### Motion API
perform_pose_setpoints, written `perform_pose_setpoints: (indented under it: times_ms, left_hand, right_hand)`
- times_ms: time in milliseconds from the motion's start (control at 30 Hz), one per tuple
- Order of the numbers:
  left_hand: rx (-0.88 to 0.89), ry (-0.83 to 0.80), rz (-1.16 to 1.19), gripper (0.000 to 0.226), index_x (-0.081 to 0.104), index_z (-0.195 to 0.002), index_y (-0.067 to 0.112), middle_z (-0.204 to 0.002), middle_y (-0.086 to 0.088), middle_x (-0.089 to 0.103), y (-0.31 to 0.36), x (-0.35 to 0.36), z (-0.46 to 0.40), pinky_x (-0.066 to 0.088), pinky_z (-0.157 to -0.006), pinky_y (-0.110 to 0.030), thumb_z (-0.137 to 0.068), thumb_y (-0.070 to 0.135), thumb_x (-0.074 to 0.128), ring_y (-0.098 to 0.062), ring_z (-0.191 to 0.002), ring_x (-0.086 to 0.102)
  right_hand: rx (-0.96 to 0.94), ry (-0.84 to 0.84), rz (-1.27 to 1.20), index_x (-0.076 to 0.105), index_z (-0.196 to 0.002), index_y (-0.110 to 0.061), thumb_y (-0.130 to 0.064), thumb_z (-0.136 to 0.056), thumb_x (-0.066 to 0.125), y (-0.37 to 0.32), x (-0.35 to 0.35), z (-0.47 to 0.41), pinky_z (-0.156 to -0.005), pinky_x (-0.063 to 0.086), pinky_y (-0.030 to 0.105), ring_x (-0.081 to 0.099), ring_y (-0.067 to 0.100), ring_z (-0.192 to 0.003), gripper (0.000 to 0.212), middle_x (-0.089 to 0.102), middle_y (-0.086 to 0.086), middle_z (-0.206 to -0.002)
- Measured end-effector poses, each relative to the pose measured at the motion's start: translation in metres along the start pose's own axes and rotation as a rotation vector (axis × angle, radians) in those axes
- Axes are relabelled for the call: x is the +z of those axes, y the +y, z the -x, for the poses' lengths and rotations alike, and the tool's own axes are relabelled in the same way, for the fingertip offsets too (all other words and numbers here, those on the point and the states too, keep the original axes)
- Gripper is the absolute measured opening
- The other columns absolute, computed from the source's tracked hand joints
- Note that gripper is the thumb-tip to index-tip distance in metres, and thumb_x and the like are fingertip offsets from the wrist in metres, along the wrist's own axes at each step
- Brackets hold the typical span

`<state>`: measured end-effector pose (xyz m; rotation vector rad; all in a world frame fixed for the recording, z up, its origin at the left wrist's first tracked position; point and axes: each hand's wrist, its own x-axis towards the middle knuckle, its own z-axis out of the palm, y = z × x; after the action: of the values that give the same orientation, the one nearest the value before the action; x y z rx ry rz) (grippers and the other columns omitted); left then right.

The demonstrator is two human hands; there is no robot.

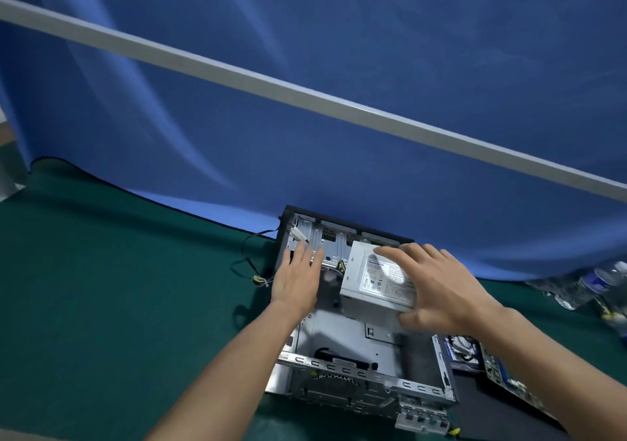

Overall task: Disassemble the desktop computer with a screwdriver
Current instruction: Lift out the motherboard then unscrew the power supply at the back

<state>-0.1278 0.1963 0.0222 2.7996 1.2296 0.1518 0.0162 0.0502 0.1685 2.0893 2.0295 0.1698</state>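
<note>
An open desktop computer case (349,345) lies on its side on the green mat, its interior mostly bare metal. A grey power supply box (368,283) with a white label sits tilted in the case's far right part. My right hand (437,281) grips the box, fingers spread over its top and thumb under its near edge. My left hand (298,274) reaches into the far left of the case with straight fingers, near a bundle of wires (334,266). No screwdriver is in view.
A black cable with a small connector (259,279) trails out of the case to the left. Removed circuit boards and parts (492,366) lie at the right. Plastic bottles (590,286) stand at the far right. A blue cloth backdrop (305,101) hangs behind the green mat (118,288).
</note>
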Motion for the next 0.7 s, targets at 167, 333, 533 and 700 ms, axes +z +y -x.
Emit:
perform_pose_setpoints:
  times_ms: [167,333,533,700]
  left_hand:
    - [-0.219,-0.101,0.352,0.016,0.06,-0.099,0.007,-0.104,-0.012,0.066,0.017,-0.015,-0.01,0.043,-0.074,-0.034,-0.095,0.015,0.047,-0.028,-0.093,0.059]
    - [-0.609,-0.482,1.461,0.031,0.055,-0.112,-0.002,-0.049,-0.018,0.06,0.053,-0.039,-0.015,0.046,-0.038,-0.021,-0.1,0.009,0.028,-0.015,-0.026,0.043]
    - [-0.716,-0.956,1.853,0.056,0.065,-0.09,0.004,-0.081,-0.017,0.07,0.076,-0.06,-0.023,0.054,-0.074,-0.046,-0.077,0.058,0.063,-0.032,-0.073,0.069]
    - [-0.667,-0.844,1.77,0.036,0.064,-0.081,0.011,-0.073,-0.009,0.069,0.115,-0.054,-0.02,0.053,-0.072,-0.036,-0.072,0.045,0.069,-0.026,-0.068,0.067]
  right_hand:
    - [-0.008,0.041,0.095,0.028,-0.141,-0.035,-0.054,-0.058,0.06,0.007,-0.004,0.024,-0.091,0.035,0.031,0.043,0.021,-0.107,0.09,0.043,-0.003,-0.133]
    - [0.019,0.116,0.174,0.054,-0.126,-0.025,-0.043,-0.039,0.076,0.014,0.002,0.034,-0.079,0.048,0.038,0.057,0.029,-0.088,0.092,0.059,0.01,-0.115]
    - [-0.144,0.232,0.251,0.051,-0.124,-0.029,-0.04,-0.039,0.079,0.031,0.021,0.05,-0.081,0.047,0.041,0.057,0.034,-0.096,0.09,0.056,0.016,-0.121]
    - [-0.133,0.311,0.236,0.045,-0.129,-0.029,-0.053,-0.046,0.08,0.056,0.046,0.07,-0.086,0.044,0.039,0.055,0.03,-0.099,0.094,0.056,0.013,-0.12]
